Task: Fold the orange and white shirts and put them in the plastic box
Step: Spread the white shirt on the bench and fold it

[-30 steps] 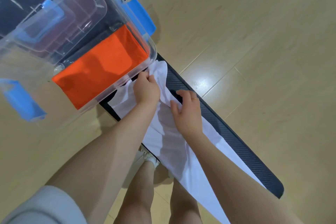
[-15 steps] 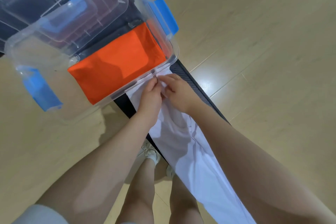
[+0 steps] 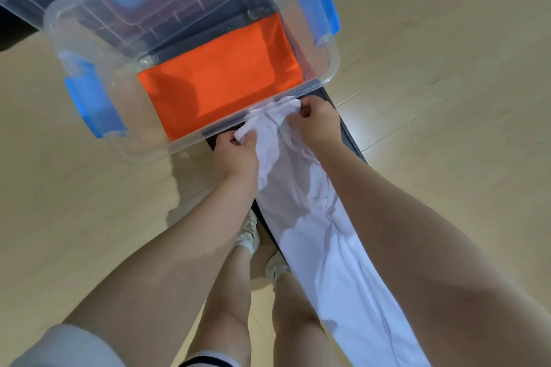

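Orange folded shirt point(image 3: 220, 74) is already lying in the clear plastic box point(image 3: 331, 68); the white cotton shirt point(image 3: 322, 247), unfolded on the bench, is being pinched by left hand point(image 3: 237, 155) and right hand point(image 3: 317, 125).

My long white cotton shirt point(image 3: 322, 247) runs off the bottom edge; my right forearm point(image 3: 417, 247) hides its side.

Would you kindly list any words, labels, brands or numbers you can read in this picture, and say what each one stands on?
None: no readable text shows on the plastic box, its blue latches, the orange shirt, the white shirt or the floor.
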